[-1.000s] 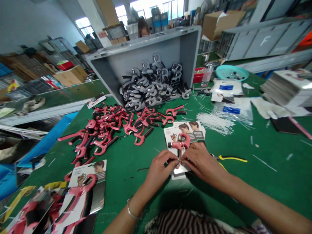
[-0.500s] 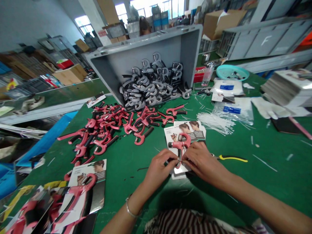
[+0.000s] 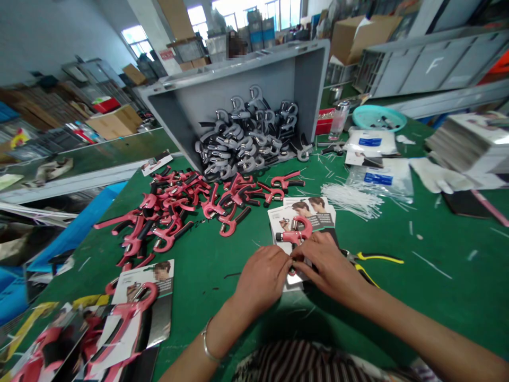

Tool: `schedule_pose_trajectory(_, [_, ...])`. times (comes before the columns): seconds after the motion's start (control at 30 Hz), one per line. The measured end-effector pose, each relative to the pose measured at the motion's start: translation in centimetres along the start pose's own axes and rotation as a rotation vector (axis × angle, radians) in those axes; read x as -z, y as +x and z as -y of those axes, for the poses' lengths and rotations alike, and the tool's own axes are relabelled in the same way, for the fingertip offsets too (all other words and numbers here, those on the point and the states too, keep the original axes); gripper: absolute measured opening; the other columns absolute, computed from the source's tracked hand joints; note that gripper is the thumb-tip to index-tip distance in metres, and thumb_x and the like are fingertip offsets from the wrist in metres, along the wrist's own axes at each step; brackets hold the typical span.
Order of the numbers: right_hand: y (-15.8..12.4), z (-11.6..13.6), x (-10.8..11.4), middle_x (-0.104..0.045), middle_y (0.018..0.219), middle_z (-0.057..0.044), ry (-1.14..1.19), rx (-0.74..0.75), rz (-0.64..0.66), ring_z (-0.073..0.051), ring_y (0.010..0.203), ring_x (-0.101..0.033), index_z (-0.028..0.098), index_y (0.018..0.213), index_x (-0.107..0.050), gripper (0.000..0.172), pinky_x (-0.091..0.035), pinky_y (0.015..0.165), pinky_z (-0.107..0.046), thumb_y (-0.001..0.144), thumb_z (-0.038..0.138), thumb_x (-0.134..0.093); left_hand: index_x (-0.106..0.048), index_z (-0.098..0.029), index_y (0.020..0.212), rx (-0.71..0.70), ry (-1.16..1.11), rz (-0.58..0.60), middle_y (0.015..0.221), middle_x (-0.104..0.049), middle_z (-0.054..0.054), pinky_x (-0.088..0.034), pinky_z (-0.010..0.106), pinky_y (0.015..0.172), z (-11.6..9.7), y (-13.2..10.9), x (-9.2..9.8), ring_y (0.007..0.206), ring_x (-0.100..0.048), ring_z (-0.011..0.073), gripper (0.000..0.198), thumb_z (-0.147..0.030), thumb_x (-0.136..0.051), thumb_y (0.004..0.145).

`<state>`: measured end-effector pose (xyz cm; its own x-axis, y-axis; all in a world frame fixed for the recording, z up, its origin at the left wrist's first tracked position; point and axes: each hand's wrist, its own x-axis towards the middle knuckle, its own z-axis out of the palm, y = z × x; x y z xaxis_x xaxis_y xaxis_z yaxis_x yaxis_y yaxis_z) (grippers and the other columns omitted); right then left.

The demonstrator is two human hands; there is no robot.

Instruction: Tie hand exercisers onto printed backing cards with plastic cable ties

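Observation:
A pink and black hand grip strengthener (image 3: pixel 305 229) lies on printed backing cards (image 3: pixel 324 222) in front of me. My left hand (image 3: pixel 264 278) is closed, its fingertips pinched together at the lower end of the strengthener's handles. Against it, my right hand (image 3: pixel 328 265) pinches at the same spot, thumb and forefinger together. Whatever small thing is between the fingertips is hidden. The fingers cover most of the handles, while the spring end shows above them. Yellow-handled cutting pliers (image 3: pixel 379 258) lie just right of my right hand, partly under that forearm.
A pile of pink strengtheners (image 3: pixel 170 199) spreads to the left. Behind, a tipped grey crate (image 3: pixel 238 79) holds grey ones. White cable ties (image 3: pixel 352 200), plastic bags (image 3: pixel 397 178) and a card stack (image 3: pixel 469 140) sit right. Carded strengtheners (image 3: pixel 131 313) lie front left.
My left hand has rolled over the handles, hiding more of them. My right hand has shifted slightly, and more of the yellow-handled pliers shows. The strengthener stays on the cards.

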<state>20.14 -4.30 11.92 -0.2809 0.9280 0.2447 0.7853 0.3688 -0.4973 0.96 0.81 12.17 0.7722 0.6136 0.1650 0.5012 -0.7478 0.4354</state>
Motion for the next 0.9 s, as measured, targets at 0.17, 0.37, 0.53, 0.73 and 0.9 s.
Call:
schedule_pose_trajectory(0.17, [-0.4,-0.6,-0.5,-0.066,0.089,-0.004,0.053,0.011,-0.013,-0.023,0.089,-0.052,0.022,0.090,-0.064,0.011,-0.035,0.083,-0.038,0.097,0.025,-0.055,-0.063,-0.018,0.086,0.035,0.031,-0.138,0.084,-0.065,0.006,-0.043,0.040,0.081,-0.8,-0.7,-0.2,0.083,-0.059,0.0214,0.025,-0.019,-0.042,0.099])
schedule_pose_trajectory(0.37, [-0.8,-1.3,-0.9,-0.068,0.097,-0.003,0.330,-0.023,-0.075,-0.020,0.096,-0.056,0.023,0.091,-0.062,0.009,-0.037,0.091,-0.039,0.097,0.026,-0.056,-0.052,-0.016,0.123,0.155,-0.144,-0.263,0.126,-0.061,0.014,-0.043,0.045,0.103,-0.2,-1.8,-3.7,0.118,-0.054,0.0267,0.040,-0.027,-0.067,0.088])
schedule_pose_trajectory(0.53, [-0.3,-1.8,-2.2,-0.070,0.095,-0.003,0.465,0.063,-0.052,-0.021,0.104,-0.054,0.024,0.090,-0.064,0.011,-0.041,0.095,-0.040,0.097,0.025,-0.056,-0.059,-0.017,0.113,0.211,-0.084,-0.341,0.133,-0.059,0.016,-0.041,0.050,0.108,1.2,-1.9,-5.8,0.127,-0.051,0.0282,0.020,-0.019,-0.055,0.093])
schedule_pose_trajectory(0.73, [-5.7,-6.2,-0.7,-0.068,0.116,-0.007,0.224,-0.120,-0.203,-0.027,0.122,-0.049,0.027,0.105,-0.063,0.015,-0.040,0.102,-0.048,0.096,0.037,-0.055,-0.066,-0.019,0.103,0.441,-0.473,-0.353,0.138,-0.058,0.014,-0.041,0.048,0.108,1.9,-2.9,-2.6,0.127,-0.054,0.0288,0.017,-0.030,-0.060,0.092])
schedule_pose_trajectory(0.9, [-14.1,-13.2,0.4,-0.049,0.142,-0.023,-0.363,-0.344,0.078,-0.046,0.122,-0.048,0.019,0.149,-0.037,0.100,-0.042,0.093,-0.062,0.070,0.071,-0.069,-0.059,-0.020,0.120,0.706,-1.266,-0.448,0.140,-0.056,0.013,-0.053,0.035,0.091,2.8,-2.6,1.1,0.112,-0.064,0.0244,0.045,-0.038,-0.073,0.082])
